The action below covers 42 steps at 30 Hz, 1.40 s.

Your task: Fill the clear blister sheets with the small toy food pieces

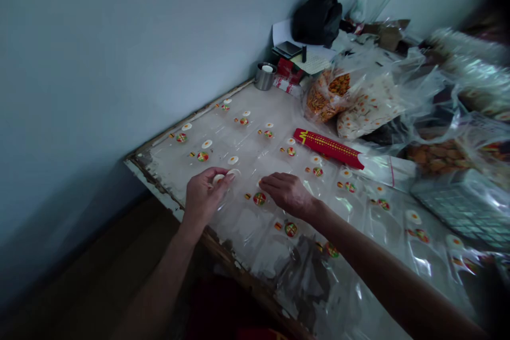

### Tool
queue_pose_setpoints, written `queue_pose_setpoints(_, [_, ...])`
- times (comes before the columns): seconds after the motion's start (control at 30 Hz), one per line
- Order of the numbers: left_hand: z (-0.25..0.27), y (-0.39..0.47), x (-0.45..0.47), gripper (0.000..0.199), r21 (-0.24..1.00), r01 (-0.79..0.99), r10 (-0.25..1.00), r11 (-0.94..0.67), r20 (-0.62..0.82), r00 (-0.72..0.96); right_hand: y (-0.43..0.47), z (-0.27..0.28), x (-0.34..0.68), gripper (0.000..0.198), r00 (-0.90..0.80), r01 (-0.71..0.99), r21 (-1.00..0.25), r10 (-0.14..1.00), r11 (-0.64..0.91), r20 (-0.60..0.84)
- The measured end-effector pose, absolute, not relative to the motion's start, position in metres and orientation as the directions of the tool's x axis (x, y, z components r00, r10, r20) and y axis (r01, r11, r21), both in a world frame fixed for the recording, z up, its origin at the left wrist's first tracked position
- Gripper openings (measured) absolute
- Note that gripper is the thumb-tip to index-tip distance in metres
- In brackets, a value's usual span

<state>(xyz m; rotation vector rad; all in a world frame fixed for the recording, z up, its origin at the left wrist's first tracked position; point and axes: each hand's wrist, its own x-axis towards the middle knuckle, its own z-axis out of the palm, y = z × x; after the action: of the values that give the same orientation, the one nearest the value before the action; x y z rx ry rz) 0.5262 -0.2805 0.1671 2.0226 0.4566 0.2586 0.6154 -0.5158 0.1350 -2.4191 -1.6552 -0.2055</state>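
Observation:
My left hand [203, 194] is closed over the table's near left part, thumb and fingers pinching small white fried-egg pieces [234, 173]. To its right, my right hand [289, 193] reaches down with fingertips together on a small egg piece [260, 183], mostly hidden by the fingers. Just below those fingertips lies a round multicoloured piece [259, 198] with a tiny burger-like piece [247, 196] beside it. Clear plastic bags [243, 223] lie flat in rows beneath. Similar sets are spread over them, such as a fried-egg piece [206, 144] above a round coloured piece [203, 156].
A red printed strip [329, 147] lies beyond my right hand. Filled bags, one with orange pieces [324, 98] and one with egg pieces [370, 109], crowd the right side near a plastic basket [464, 207]. A metal cup [265, 76] stands by the wall [119, 53].

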Motion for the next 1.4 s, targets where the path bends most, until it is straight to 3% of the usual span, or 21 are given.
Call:
queue_pose_setpoints(0.1, [0.164,-0.291,0.527,0.035,0.879,0.195,0.358,-0.435,-0.030,0.933,-0.514,0.139,0.621,0.025,0.375,0.922,-0.181,0.908,-0.343,0.190])
queue_pose_setpoints(0.17, [0.162,-0.294,0.528,0.034,0.885,0.168,0.314,-0.434,-0.026,0.949,-0.512,0.141,0.625,0.030,0.446,0.870,-0.341,0.864,-0.357,0.234])
queue_pose_setpoints(0.27, [0.164,-0.300,0.531,0.033,0.899,0.164,0.284,-0.406,-0.047,0.958,-0.508,0.147,0.625,0.024,0.696,0.625,-0.680,0.667,-0.382,0.265])
queue_pose_setpoints(0.33, [0.167,-0.308,0.532,0.034,0.914,0.195,0.271,-0.356,-0.098,0.957,-0.506,0.154,0.621,0.019,0.823,0.386,-0.866,0.543,-0.317,0.168])
queue_pose_setpoints(0.43, [0.171,-0.329,0.537,0.038,0.948,0.221,0.202,-0.229,-0.176,0.963,-0.511,0.163,0.615,0.029,0.855,0.111,-0.978,0.518,-0.179,0.003])
queue_pose_setpoints(0.5, [0.171,-0.346,0.542,0.041,0.965,0.247,0.143,-0.089,-0.233,0.962,-0.524,0.165,0.610,0.026,0.881,0.040,-0.987,0.472,-0.157,-0.040])
queue_pose_setpoints(0.57, [0.169,-0.360,0.548,0.042,0.945,0.316,0.109,0.081,-0.324,0.940,-0.543,0.165,0.601,0.020,0.944,0.093,-0.965,0.329,-0.245,0.007])
queue_pose_setpoints(0.63, [0.166,-0.370,0.553,0.039,0.896,0.384,0.082,0.223,-0.410,0.909,-0.562,0.162,0.586,0.011,0.954,0.268,-0.844,0.254,-0.465,0.163])
queue_pose_setpoints(0.7, [0.163,-0.374,0.556,0.034,0.854,0.432,0.031,0.290,-0.459,0.888,-0.575,0.158,0.567,0.011,0.872,0.489,-0.548,0.399,-0.679,0.284])
queue_pose_setpoints(0.8, [0.161,-0.375,0.559,0.034,0.845,0.469,-0.045,0.256,-0.474,0.879,-0.574,0.149,0.540,0.017,0.715,0.698,-0.126,0.677,-0.705,0.174])
queue_pose_setpoints(0.87, [0.160,-0.374,0.560,0.039,0.856,0.468,-0.081,0.219,-0.462,0.883,-0.564,0.144,0.529,0.018,0.683,0.729,-0.019,0.724,-0.685,0.102])
queue_pose_setpoints(0.93, [0.160,-0.375,0.560,0.050,0.864,0.458,-0.102,0.210,-0.446,0.889,-0.556,0.142,0.525,0.017,0.697,0.715,-0.007,0.713,-0.699,0.072])
queue_pose_setpoints(1.0, [0.158,-0.375,0.559,0.058,0.864,0.451,-0.092,0.223,-0.442,0.892,-0.554,0.144,0.525,0.018,0.732,0.681,-0.098,0.678,-0.726,0.063])
queue_pose_setpoints(1.07, [0.157,-0.377,0.557,0.060,0.857,0.458,-0.065,0.235,-0.457,0.887,-0.560,0.148,0.527,0.024,0.793,0.599,-0.327,0.598,-0.731,0.116])
queue_pose_setpoints(1.13, [0.156,-0.381,0.554,0.057,0.856,0.473,-0.053,0.207,-0.473,0.879,-0.569,0.153,0.532,0.025,0.901,0.414,-0.622,0.398,-0.665,0.174])
queue_pose_setpoints(1.2, [0.159,-0.387,0.551,0.051,0.874,0.474,-0.074,0.108,-0.468,0.880,-0.579,0.157,0.537,0.024,0.979,0.175,-0.854,0.179,-0.490,0.098])
queue_pose_setpoints(1.27, [0.162,-0.397,0.548,0.044,0.909,0.414,-0.097,-0.047,-0.417,0.904,-0.589,0.161,0.541,0.029,0.989,-0.021,-0.956,0.136,-0.293,-0.063])
queue_pose_setpoints(1.33, [0.166,-0.412,0.546,0.039,0.932,0.314,-0.100,-0.182,-0.336,0.937,-0.603,0.163,0.544,0.029,0.967,-0.131,-0.980,0.200,-0.147,-0.159])
queue_pose_setpoints(1.4, [0.168,-0.428,0.544,0.036,0.943,0.268,-0.120,-0.195,-0.294,0.948,-0.621,0.165,0.544,0.025,0.955,-0.196,-0.977,0.210,-0.080,-0.208])
